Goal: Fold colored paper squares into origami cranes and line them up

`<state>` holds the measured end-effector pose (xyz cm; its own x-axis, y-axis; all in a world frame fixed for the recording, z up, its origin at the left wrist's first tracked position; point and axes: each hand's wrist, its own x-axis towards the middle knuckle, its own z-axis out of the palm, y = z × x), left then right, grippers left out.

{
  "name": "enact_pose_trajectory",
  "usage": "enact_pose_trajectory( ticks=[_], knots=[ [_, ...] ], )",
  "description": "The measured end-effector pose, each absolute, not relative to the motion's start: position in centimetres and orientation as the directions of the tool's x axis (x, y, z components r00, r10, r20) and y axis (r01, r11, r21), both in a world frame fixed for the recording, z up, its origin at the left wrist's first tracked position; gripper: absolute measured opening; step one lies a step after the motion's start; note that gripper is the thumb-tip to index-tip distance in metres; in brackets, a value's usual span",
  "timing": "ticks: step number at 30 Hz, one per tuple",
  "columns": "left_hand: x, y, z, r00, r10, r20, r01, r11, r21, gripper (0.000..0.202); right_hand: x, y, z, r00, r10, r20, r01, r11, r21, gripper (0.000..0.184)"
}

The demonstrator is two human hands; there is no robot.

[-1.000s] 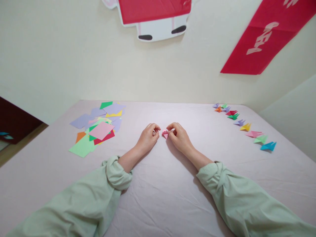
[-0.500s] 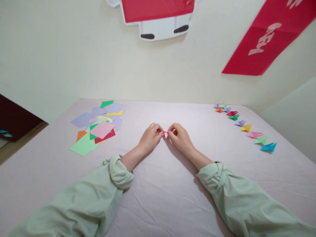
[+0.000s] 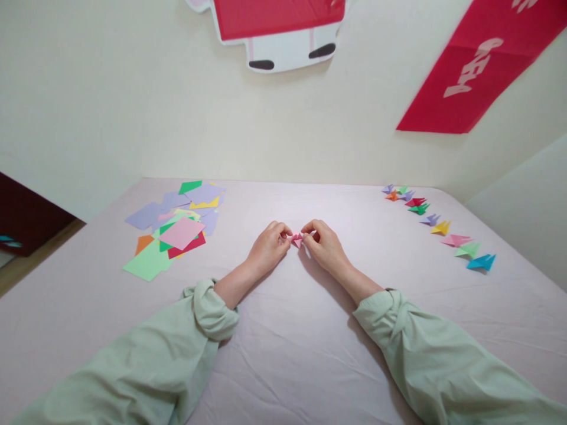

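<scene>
A small folded piece of pink origami paper (image 3: pixel 297 241) is held just above the cloth-covered table, midway between my hands. My left hand (image 3: pixel 271 243) pinches its left side between thumb and forefinger. On the opposite side, the fingertips of my right hand (image 3: pixel 324 242) pinch it too. Its folds show a pointed lower part and a darker pink inside; the finer creases are too small to make out.
Loose coloured paper sheets (image 3: pixel 181 233) lie overlapping at the left of the table (image 3: pixel 283 354). Along the right runs a slanting row of several folded paper cranes (image 3: pixel 441 228). A wall with a red banner (image 3: pixel 469 77) and a cartoon cutout (image 3: pixel 283 35) stands behind.
The pink paper between my fingers looks more opened out, showing a wider shape. Both hands stay in nearly the same place, and the view has shifted slightly.
</scene>
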<state>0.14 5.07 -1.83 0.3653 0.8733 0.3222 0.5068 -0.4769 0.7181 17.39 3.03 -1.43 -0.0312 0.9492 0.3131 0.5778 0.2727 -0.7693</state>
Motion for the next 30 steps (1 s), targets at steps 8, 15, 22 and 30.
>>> enact_pose_trajectory(
  ticks=[8,15,22,30],
  knots=[
    [0.26,4.8,-1.5,0.388,0.868,0.311,0.514,-0.484,0.708,0.011,17.01,2.92,-1.35,-0.105,0.944,0.313,0.563,0.316,-0.764,0.008],
    [0.23,4.83,-1.61,0.405,0.869,0.284,0.538,-0.478,0.695,0.007,16.84,2.69,-0.98,-0.147,0.941,0.305,0.52,0.336,-0.785,0.009],
    [0.15,4.85,-1.56,0.4,0.862,0.31,0.517,-0.492,0.7,0.008,17.16,2.62,-1.26,-0.062,0.959,0.276,0.577,0.26,-0.774,0.005],
    [0.07,5.0,-1.71,0.389,0.862,0.325,0.491,-0.493,0.718,0.011,17.31,2.8,-1.55,-0.068,0.964,0.257,0.558,0.251,-0.791,0.008]
  ],
)
